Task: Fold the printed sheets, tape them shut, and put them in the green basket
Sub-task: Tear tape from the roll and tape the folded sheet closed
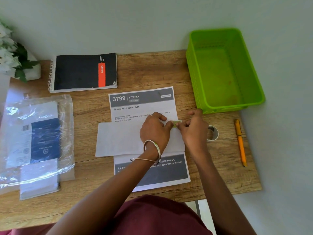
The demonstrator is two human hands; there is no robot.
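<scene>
Step in hand: the person is taping; a folded white paper sheet (pixel 122 139) is lying crosswise on top of a flat printed sheet with grey header bands (pixel 142 106), near the middle of the wooden desk (pixel 152 68).
Tape piece: a small yellowish strip of tape (pixel 176 123) is sitting at the folded sheet's upper right corner, pinched from both sides.
Left hand: the left hand (pixel 155 128), with two metal bangles (pixel 152 151) at the wrist, is pressing down on the folded sheet and its fingertips are closing on the strip's left end.
Right hand: the right hand (pixel 194 128) is gripping the strip's right end between thumb and fingers.
Key relation: the strip is lying right between the two hands, touching both; the folded sheet's long axis is running left to right across the desk, and the strip is sitting over its far long edge, so pressing it down looks like the next need.
Basket: the green plastic basket (pixel 254 92) is standing at the desk's far right corner, nearer the right hand, and looks empty.
Tape roll: a clear tape roll (pixel 213 133) is resting just right of the right hand.
Count: one folded sheet, one flat printed sheet, one strip, one roll, one basket.
Others: one orange pen (pixel 240 141) along the right edge, one black spiral notebook (pixel 84 72) at the far edge, one clear plastic packet (pixel 37 139) at the left edge.
</scene>
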